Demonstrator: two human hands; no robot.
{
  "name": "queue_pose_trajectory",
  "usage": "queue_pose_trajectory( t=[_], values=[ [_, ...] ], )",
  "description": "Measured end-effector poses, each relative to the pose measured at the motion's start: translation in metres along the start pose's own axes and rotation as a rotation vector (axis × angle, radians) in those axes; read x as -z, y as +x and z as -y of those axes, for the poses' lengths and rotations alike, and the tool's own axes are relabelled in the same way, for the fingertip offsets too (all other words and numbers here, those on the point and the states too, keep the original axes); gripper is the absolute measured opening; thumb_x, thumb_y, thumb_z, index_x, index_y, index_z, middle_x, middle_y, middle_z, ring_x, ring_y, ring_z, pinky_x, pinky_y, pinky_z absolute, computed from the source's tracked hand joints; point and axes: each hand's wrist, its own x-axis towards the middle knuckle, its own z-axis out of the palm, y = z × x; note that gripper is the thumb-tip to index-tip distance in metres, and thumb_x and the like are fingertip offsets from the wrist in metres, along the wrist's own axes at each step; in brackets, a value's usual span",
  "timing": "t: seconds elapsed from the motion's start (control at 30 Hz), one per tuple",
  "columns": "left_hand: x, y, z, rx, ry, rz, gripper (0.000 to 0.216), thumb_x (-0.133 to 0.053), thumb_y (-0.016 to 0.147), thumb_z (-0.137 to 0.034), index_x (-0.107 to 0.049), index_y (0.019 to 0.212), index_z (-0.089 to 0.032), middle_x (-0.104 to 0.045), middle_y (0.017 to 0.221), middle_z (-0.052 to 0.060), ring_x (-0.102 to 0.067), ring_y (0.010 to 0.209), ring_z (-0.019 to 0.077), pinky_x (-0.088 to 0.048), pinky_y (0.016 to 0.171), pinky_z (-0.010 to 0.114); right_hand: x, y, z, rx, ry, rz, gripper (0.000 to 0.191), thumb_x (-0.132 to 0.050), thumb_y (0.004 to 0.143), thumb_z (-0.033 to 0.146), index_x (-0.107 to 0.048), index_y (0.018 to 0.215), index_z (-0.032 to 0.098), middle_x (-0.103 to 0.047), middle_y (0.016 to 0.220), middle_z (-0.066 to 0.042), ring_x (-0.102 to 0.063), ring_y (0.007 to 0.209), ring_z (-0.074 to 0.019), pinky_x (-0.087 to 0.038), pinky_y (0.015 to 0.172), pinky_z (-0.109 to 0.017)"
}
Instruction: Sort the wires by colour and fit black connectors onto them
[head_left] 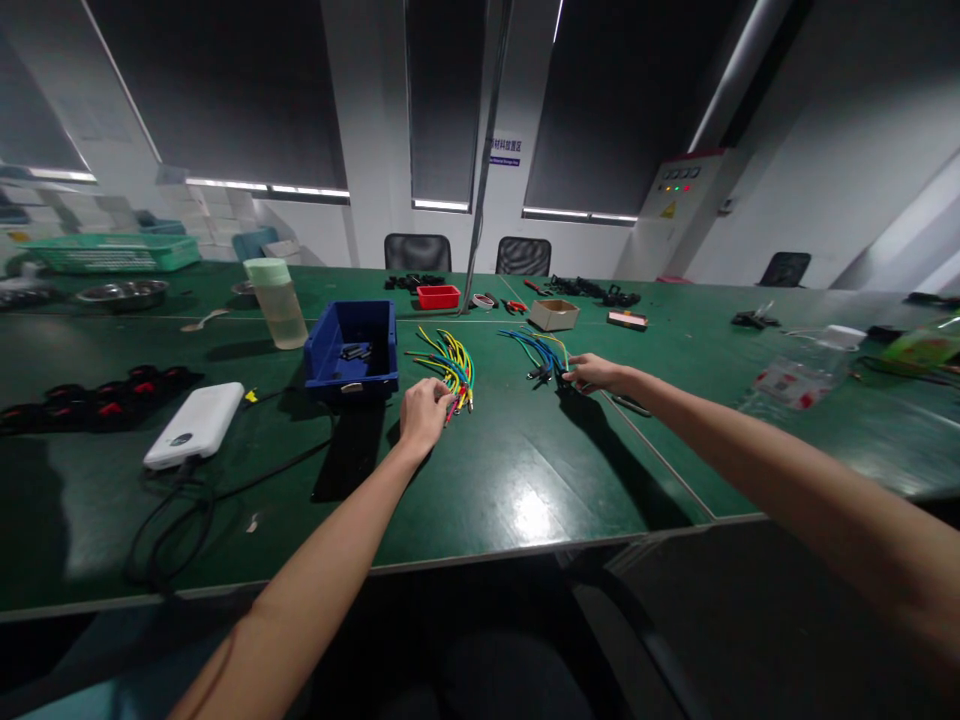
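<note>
My left hand (424, 413) is curled on the green table (525, 480), its fingers closed at the near end of a bundle of yellow, green and blue wires (452, 362). My right hand (592, 373) reaches further out, fingertips pinched at the near end of a second bundle of mostly blue wires (538, 351). Both bundles lie flat on the table beyond my hands.
A blue bin (352, 350) stands left of the wires, with a clear cup (276, 302) beside it. A white power bank (196, 423) with a black cable lies at the left. A red tray (438, 296), cardboard box (554, 314) and plastic bottle (802, 375) sit further off.
</note>
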Motion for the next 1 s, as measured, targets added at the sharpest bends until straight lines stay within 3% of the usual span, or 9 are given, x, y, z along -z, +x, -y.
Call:
queue_pose_trajectory(
  t=[0.4, 0.7, 1.0],
  values=[
    [0.002, 0.001, -0.003, 0.045, 0.005, -0.017, 0.013, -0.068, 0.075, -0.028, -0.06, 0.072, -0.019, -0.065, 0.08, 0.004, -0.059, 0.076, 0.018, -0.041, 0.069, 0.028, 0.007, 0.023, -0.007, -0.018, -0.002, 0.055, 0.053, -0.067, 0.076, 0.019, -0.05, 0.126, 0.011, -0.062, 0.094, -0.012, -0.054, 0.06, -0.0088, -0.05, 0.058, -0.022],
    [0.0, 0.001, -0.004, -0.007, -0.034, -0.027, 0.012, -0.065, 0.078, -0.027, -0.058, 0.073, -0.018, -0.063, 0.077, 0.002, -0.056, 0.071, 0.0153, -0.037, 0.063, 0.025, 0.007, 0.036, -0.007, -0.007, -0.024, 0.049, 0.066, -0.067, 0.076, 0.02, -0.041, 0.135, 0.012, -0.061, 0.105, -0.014, -0.055, 0.061, -0.0092, -0.052, 0.055, -0.023],
    [-0.001, 0.0, -0.003, -0.035, -0.044, -0.004, 0.016, -0.06, 0.082, -0.032, -0.058, 0.074, -0.019, -0.062, 0.073, 0.001, -0.055, 0.067, 0.0146, -0.036, 0.06, 0.025, 0.004, 0.04, 0.007, -0.015, -0.094, 0.044, 0.065, -0.07, 0.074, 0.018, -0.045, 0.133, 0.009, -0.063, 0.081, -0.008, -0.055, 0.053, -0.0085, -0.049, 0.048, -0.02]
  ],
)
